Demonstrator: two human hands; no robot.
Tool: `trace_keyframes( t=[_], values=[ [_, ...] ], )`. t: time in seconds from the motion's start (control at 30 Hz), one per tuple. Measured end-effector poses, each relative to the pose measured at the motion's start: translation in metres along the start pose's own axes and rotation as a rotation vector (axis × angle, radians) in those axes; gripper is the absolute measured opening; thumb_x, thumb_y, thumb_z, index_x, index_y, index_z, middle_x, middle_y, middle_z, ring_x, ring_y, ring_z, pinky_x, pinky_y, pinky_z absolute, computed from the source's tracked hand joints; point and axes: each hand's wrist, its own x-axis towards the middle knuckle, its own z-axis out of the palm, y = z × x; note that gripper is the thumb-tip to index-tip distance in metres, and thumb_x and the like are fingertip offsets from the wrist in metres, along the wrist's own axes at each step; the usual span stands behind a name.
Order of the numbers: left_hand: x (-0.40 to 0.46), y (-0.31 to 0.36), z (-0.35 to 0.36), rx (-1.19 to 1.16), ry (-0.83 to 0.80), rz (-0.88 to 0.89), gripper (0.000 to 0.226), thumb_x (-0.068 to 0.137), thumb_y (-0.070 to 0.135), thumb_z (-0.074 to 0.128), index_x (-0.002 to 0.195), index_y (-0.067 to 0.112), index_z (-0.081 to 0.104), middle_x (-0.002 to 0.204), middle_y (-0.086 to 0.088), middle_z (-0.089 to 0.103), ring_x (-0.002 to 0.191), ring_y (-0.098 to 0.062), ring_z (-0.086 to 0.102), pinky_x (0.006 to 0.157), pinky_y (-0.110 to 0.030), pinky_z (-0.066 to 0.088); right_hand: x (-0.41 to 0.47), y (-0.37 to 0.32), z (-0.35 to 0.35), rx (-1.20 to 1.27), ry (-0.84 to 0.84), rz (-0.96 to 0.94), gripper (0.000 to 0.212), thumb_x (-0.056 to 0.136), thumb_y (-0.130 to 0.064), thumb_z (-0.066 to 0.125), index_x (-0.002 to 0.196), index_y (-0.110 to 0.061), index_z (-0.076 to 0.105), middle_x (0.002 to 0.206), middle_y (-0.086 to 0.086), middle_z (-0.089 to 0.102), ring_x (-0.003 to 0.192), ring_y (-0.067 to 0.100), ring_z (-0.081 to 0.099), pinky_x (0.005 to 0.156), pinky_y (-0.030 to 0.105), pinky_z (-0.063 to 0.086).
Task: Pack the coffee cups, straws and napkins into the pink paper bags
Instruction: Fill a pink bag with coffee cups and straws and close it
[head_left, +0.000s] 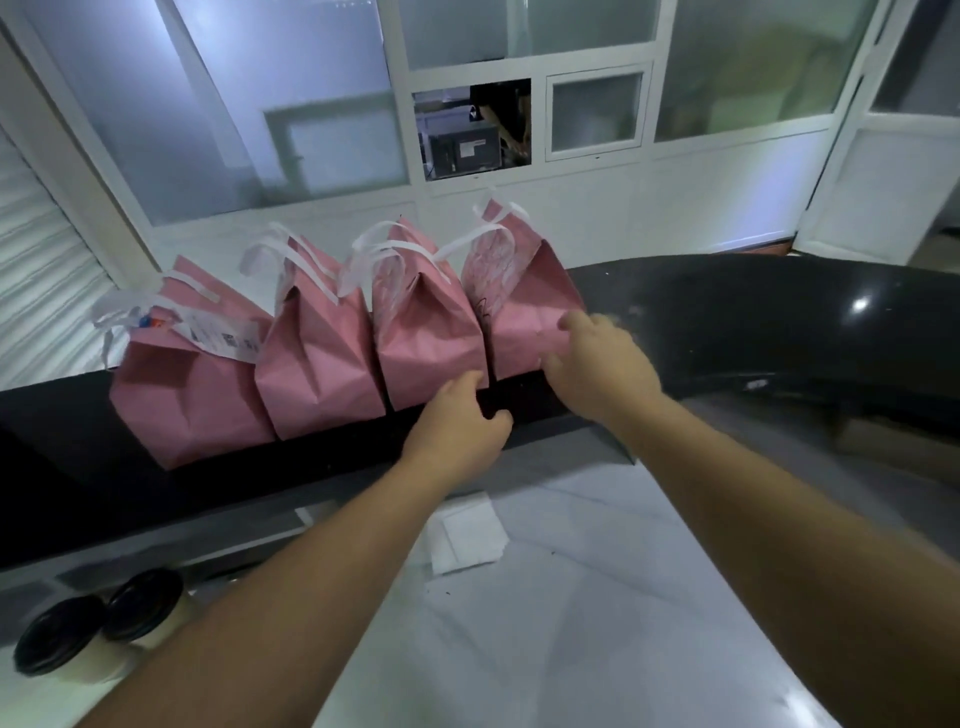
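- Four pink paper bags (332, 358) are stood upright in a row along the black raised counter (753, 322), tops folded and white handles (306, 265) pointed upward.
- The rightmost bag (524, 306) is touched at its lower right side by the right hand (602, 364), fingers spread and relaxed.
- The left hand (462, 421) is placed at the bag row's base, fingers loosely curled, nothing gripped.
- Two black-lidded coffee cups (98, 629) are stood upright at lower left.
- White napkins (467, 535) are laid flat on the white lower surface (597, 597).

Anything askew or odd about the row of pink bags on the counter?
Mostly tidy. The leftmost bag alone has a printed slip at its handles. The right hand touches the rightmost bag.
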Motion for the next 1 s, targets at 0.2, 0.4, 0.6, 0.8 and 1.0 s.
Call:
trace_keyframes(
  t=[0.2,0.4,0.6,0.8,1.0],
  values=[
    [-0.043,-0.020,0.015,0.248,-0.138,0.129,0.068,0.095,0.046,0.057,0.156,0.024,0.039,0.157,-0.002,0.043,0.136,-0.030,0.047,0.104,-0.049,0.049,-0.101,0.020,0.016,-0.190,-0.034,0.170,0.035,0.094,-0.042,0.052,0.121,-0.020,0.053,0.118,0.007,0.059,0.109,0.035,0.055,0.077,0.044,0.041],
    [-0.098,-0.024,0.041,0.402,-0.219,0.389,0.069,0.096,0.051,0.055,0.156,0.022,0.038,0.158,-0.002,0.043,0.140,-0.030,0.044,0.108,-0.049,0.041,-0.214,0.019,0.014,-0.316,-0.028,0.377,0.048,0.097,-0.049,0.048,0.137,-0.023,0.045,0.133,0.004,0.056,0.119,0.031,0.051,0.089,0.047,0.043],
    [-0.177,-0.014,0.087,0.455,-0.353,0.615,0.071,0.098,0.056,0.051,0.159,0.025,0.032,0.161,-0.001,0.040,0.141,-0.030,0.044,0.108,-0.050,0.042,-0.335,0.011,0.007,-0.334,-0.025,0.585,0.049,0.098,-0.050,0.047,0.139,-0.025,0.045,0.136,0.003,0.056,0.121,0.030,0.051,0.094,0.050,0.044],
    [-0.267,0.032,0.127,0.457,-0.459,0.858,0.072,0.099,0.057,0.047,0.160,0.024,0.030,0.162,-0.001,0.039,0.140,-0.029,0.044,0.103,-0.048,0.043,-0.465,0.031,-0.020,-0.358,0.025,0.795,0.048,0.098,-0.050,0.044,0.139,-0.026,0.045,0.132,0.003,0.056,0.117,0.029,0.052,0.091,0.050,0.047],
    [-0.387,0.107,0.172,0.415,-0.482,1.077,0.073,0.096,0.059,0.053,0.159,0.026,0.033,0.159,0.000,0.043,0.140,-0.025,0.048,0.105,-0.046,0.047,-0.596,0.075,-0.073,-0.383,0.097,1.003,0.052,0.096,-0.055,0.046,0.142,-0.029,0.041,0.138,0.002,0.054,0.122,0.028,0.050,0.095,0.049,0.046]
  ],
)
